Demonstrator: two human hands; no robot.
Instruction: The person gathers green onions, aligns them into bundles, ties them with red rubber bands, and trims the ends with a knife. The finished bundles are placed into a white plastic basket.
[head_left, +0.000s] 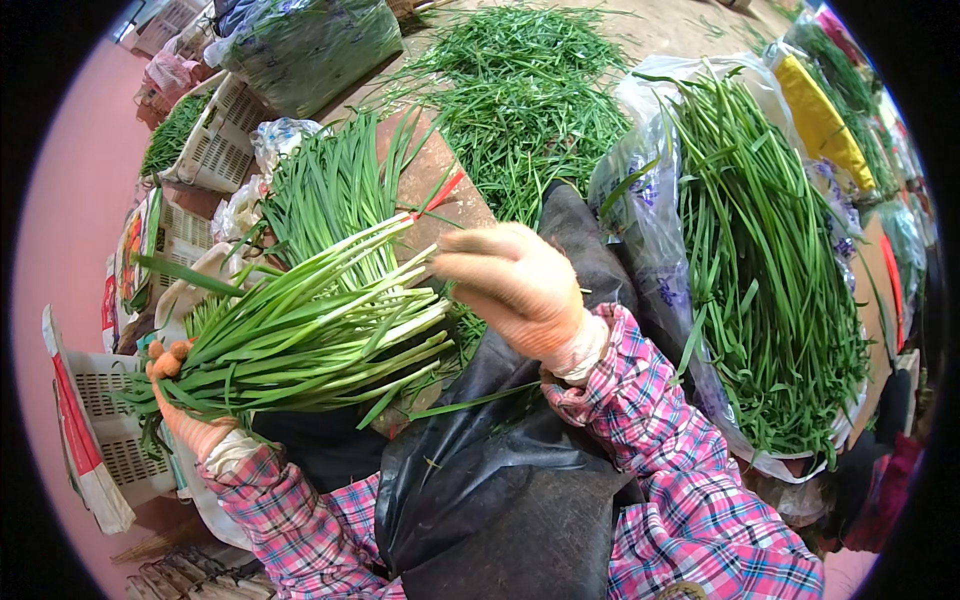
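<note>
My left hand (180, 386), in an orange knit glove, grips the leafy end of a loose bunch of Chinese chives (315, 345), whose pale stalks fan out towards the right. Just right of the stalk ends is my right hand (514, 289), also gloved and slightly blurred; its fingers point left, and whether they pinch anything is unclear. Behind the held bunch, more chives (322, 195) lie on a brown board (442, 180). A red tie (439, 196) shows at the stalk ends there.
At the right, a clear plastic bag (649, 217) is filled with long chives (765, 285). Loose green leaves (525, 112) are heaped on the floor ahead. White plastic baskets (225, 139) and wrapped bundles stand at the left. A black apron (510, 495) covers my lap.
</note>
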